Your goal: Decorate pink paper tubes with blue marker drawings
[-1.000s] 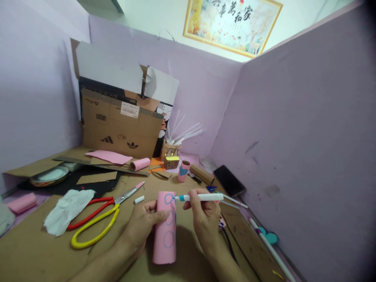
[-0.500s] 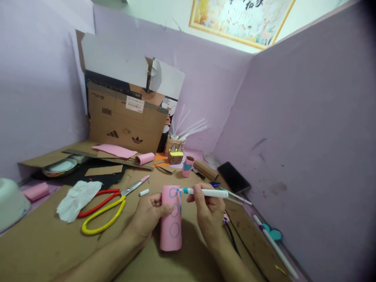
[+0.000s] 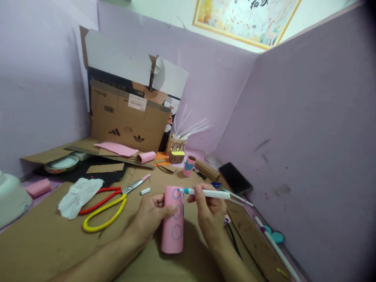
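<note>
A pink paper tube (image 3: 172,239) with three blue circles down its side lies in front of me. My left hand (image 3: 151,215) grips it from the left, thumb pressed on top near the middle circle. In my right hand (image 3: 211,207) is a white marker (image 3: 211,193) with a teal collar, held like a pen. Its tip meets the tube at the uppermost circle. The white marker cap (image 3: 145,191) lies left of the tube. Farther left are scissors (image 3: 117,199) with one red and one yellow handle, blades spread slightly.
A crumpled white tissue (image 3: 79,197) touches the scissors. Behind stand a small pink tube with a blue heart (image 3: 189,166), a little cardboard box (image 3: 177,157) and a large cardboard box (image 3: 126,121). A black phone (image 3: 235,178) lies at the right, by the purple wall.
The view has shifted slightly. The marker tip stays at the top circle, where the blue line looks a little thicker. Both hands keep their grips.
</note>
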### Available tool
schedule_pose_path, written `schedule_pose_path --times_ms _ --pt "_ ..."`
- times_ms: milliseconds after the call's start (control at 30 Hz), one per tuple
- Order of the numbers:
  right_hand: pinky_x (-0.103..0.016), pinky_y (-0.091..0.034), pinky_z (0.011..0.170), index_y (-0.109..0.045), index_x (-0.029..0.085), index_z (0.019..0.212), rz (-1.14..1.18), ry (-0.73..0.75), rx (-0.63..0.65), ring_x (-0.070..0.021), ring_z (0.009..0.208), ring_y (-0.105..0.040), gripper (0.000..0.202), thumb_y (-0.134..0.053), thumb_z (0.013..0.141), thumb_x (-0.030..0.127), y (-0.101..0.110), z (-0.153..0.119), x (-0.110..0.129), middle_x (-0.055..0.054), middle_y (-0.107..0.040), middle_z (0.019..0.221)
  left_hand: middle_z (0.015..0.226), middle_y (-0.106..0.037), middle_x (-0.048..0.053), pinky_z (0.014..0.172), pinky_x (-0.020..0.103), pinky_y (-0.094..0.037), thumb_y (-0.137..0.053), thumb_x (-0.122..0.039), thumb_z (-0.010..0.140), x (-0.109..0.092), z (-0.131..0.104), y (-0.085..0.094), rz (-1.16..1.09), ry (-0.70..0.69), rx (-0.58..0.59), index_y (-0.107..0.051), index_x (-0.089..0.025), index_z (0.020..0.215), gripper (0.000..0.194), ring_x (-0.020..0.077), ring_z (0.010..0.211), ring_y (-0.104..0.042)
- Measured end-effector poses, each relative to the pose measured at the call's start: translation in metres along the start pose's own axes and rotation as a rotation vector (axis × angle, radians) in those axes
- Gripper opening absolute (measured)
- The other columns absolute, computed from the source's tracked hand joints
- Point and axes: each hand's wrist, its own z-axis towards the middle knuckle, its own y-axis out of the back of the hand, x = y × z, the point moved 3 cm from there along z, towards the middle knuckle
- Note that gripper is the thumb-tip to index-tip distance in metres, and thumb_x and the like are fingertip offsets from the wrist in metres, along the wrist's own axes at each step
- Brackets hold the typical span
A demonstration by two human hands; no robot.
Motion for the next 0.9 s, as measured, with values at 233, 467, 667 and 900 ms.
schedule_pose_path --times_ms 233,467,667,900 --pt "-0.025 -0.043 0.058 -0.058 0.018 0.068 0.045 -0.007 0.015 -0.0128 0.055 -0.058 0.025 -0.052 0.088 0.031 -0.0015 -0.0029 0.0013 0.003 -0.06 0.058 0.064 -0.068 0.003 0.059 0.024 -0.043 -0.078 -0.023 0.05 0.0006 0.0011 0.0005 0.003 -0.006 0.009 -0.071 -0.01 0.072 0.026 0.0133 0.059 -0.055" --pt "-0.026 -0.043 0.057 -0.059 0.018 0.067 0.034 0.013 0.024 -0.0134 0.056 -0.057 0.025 -0.052 0.088 0.031 -0.0028 -0.0029 0.0015 0.002 -0.06 0.059 0.068 -0.068 0.004 0.061 0.025 -0.043 -0.078 -0.023 0.05 0.0003 0.0011 0.0006 0.015 0.001 0.012 -0.07 -0.01 0.073 0.028 0.0141 0.062 -0.055" --pt "-0.026 -0.043 0.057 -0.059 0.018 0.066 -0.008 -0.006 0.01 -0.0139 0.054 -0.058 0.027 -0.052 0.087 0.034 -0.0008 -0.0002 0.0 0.002 -0.061 0.057 0.065 -0.068 0.004 0.06 0.026 -0.044 -0.078 -0.021 0.049 0.0038 0.0032 0.0027 -0.003 -0.004 0.007 -0.07 -0.01 0.071 0.026 0.0145 0.06 -0.056" --pt "-0.027 -0.04 0.057 -0.058 0.018 0.063 -0.079 -0.018 -0.028 -0.0148 0.054 -0.056 0.032 -0.05 0.088 0.036 0.0046 0.0021 0.0014 0.001 -0.059 0.054 0.062 -0.068 0.004 0.057 0.026 -0.044 -0.079 -0.021 0.048 0.0051 0.0034 0.0036 -0.017 -0.003 -0.009 -0.069 -0.01 0.068 0.025 0.0141 0.056 -0.056"
